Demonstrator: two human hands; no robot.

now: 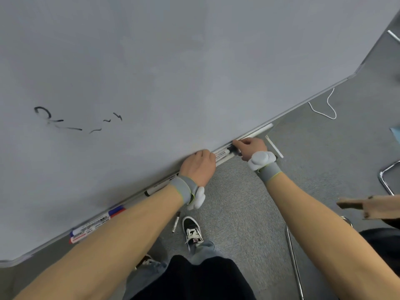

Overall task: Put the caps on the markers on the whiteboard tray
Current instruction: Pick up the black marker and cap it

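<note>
step: capping black marker (224, 155) on whiteboard tray (257, 132) | my left hand (199, 167) closed round barrel | my right hand (251, 147) pinching black cap (233, 150) at tip | next: push straight along barrel until seated, likely | red, blue markers (95, 224) further left on tray

The tray (257, 132) ran along the whiteboard's (151, 61) lower edge from 8 to 2 o'clock. A marker (224, 154) lay in it between the left hand (199, 166) and right hand (251, 147); more markers (95, 223) lay toward 8 o'clock. Another marker (175, 223) lay on the floor (249, 202) at 6 o'clock.
</note>
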